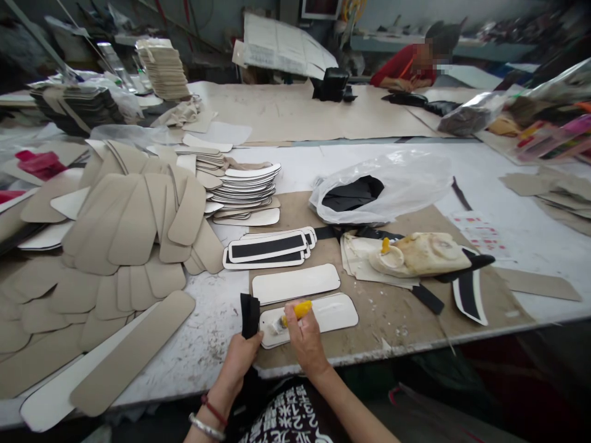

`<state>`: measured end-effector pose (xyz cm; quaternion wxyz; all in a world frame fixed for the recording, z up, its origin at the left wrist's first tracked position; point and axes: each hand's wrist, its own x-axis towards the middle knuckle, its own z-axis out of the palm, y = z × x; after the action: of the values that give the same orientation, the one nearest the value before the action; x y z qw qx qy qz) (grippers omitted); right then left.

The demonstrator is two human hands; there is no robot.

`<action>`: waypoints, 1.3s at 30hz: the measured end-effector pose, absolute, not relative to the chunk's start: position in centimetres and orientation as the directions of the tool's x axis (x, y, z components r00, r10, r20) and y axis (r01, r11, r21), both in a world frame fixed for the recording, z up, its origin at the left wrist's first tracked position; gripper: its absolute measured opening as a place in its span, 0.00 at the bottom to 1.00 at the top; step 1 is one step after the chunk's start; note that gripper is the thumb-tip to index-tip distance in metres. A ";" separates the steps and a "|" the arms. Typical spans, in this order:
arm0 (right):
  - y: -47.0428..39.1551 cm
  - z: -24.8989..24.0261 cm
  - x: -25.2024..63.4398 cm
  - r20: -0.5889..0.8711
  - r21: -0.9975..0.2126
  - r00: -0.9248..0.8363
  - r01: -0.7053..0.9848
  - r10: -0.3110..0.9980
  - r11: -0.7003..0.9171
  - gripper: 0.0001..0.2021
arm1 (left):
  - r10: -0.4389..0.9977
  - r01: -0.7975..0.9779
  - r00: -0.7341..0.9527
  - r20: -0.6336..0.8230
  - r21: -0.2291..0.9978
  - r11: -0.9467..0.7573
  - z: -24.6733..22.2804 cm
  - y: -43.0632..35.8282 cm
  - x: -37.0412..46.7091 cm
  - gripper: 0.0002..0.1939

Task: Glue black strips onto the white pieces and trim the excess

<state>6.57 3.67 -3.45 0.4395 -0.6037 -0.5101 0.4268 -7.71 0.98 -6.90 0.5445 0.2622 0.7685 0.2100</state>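
Observation:
A brush with a yellow handle point(302, 309) is gripped in my right hand point(305, 341), its bristles down on the left part of a white rounded panel point(335, 312). My left hand point(243, 357) is closed around a bundle of black strips point(250, 315) beside that panel's left end, with its fingertips near the panel edge. Just beyond lies a second white panel point(295, 283). Farther back, several white panels bearing black strips point(268, 246) are stacked. To the right, a stained pale plastic container point(415, 255) lies on its side, with something yellow at its opening.
Beige panels point(133, 221) pile up across the left side, with more white-edged panels point(247, 187) stacked behind. A clear plastic bag point(406, 184) holds black pieces point(353, 194). Brown board point(369, 332) covers the table point(207, 326) before me. Across the table sits a person in red point(401, 64).

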 end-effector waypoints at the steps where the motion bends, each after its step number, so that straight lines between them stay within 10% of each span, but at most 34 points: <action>1: 3.5 -3.2 7.2 -0.060 -0.954 0.088 0.289 0.994 -0.084 0.12 | 0.632 0.177 -0.266 -0.728 0.607 0.774 -6.9 0.9 -7.7 0.13; 15: 2.3 -3.3 10.0 0.057 -0.912 0.115 0.410 0.992 0.005 0.08 | 0.667 0.225 -0.213 -0.714 0.629 0.744 -5.0 0.7 -7.2 0.19; 39: 0.3 -1.7 21.5 0.458 -0.363 -0.125 0.877 0.880 0.314 0.08 | 0.703 0.196 -0.301 -0.644 0.679 0.707 -6.2 0.4 -7.2 0.18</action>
<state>21.52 0.27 -1.65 0.3070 -0.5858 -0.7501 0.0024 -7.21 0.39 -6.22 0.5135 0.2926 0.7680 0.2467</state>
